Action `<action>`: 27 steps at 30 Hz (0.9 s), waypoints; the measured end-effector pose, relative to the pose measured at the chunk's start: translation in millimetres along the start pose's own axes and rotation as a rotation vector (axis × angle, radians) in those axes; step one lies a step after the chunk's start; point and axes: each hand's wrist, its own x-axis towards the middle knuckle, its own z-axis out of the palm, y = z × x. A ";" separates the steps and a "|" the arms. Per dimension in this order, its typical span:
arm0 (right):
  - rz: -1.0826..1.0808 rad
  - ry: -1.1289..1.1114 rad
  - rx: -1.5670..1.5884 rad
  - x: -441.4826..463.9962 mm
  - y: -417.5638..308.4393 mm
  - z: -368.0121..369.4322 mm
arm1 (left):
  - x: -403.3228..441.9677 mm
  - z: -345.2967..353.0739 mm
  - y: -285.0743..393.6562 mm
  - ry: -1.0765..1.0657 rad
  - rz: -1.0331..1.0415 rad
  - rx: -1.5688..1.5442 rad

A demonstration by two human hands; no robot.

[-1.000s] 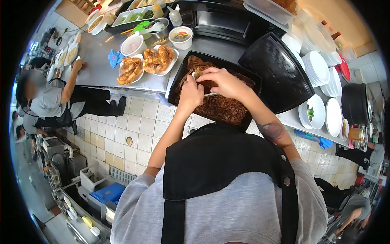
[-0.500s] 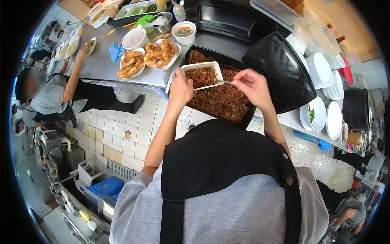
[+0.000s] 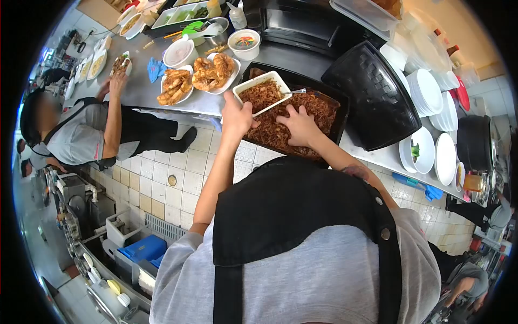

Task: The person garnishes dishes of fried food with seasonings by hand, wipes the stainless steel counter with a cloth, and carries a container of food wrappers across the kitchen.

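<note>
A black tray (image 3: pixel 345 110) at the counter's front edge holds brown shredded food (image 3: pixel 322 108). Over its left part, my left hand (image 3: pixel 237 117) grips a white rectangular container (image 3: pixel 285 82) by its near left side. Shredded food partly fills the container, and a metal utensil handle (image 3: pixel 298 92) sticks out over its right rim. My right hand (image 3: pixel 299 127) rests on the loose shreds in the tray, fingers spread and fingertips touching them, right of the container.
Two white dishes of fried pieces (image 3: pixel 211 73) stand left of the tray, near lidded tubs (image 3: pixel 244 44). A black lid (image 3: pixel 372 97) leans at its right, beside stacked white plates (image 3: pixel 423 92). A co-worker (image 3: pixel 81 132) handles a dish at the far left.
My right hand has let go of the utensil and moved down-left onto the shreds. The container has tilted and shifted slightly in my left hand. The co-worker's hands have moved at their dish.
</note>
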 end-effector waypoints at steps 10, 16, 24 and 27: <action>-0.108 0.132 0.030 -9.5 -15.8 -9.1 | 1.2 3.0 -11.6 0.023 0.024 -0.044; -0.021 0.111 0.003 -6.3 -8.4 6.0 | 2.8 2.4 -12.8 0.016 0.014 -0.075; 0.146 -0.010 0.079 -28.6 -5.7 -20.0 | -1.9 5.9 -12.9 -0.008 -0.028 -0.131; 0.078 0.070 0.074 -19.8 -0.2 7.5 | 3.6 10.5 -20.5 -0.009 0.033 -0.169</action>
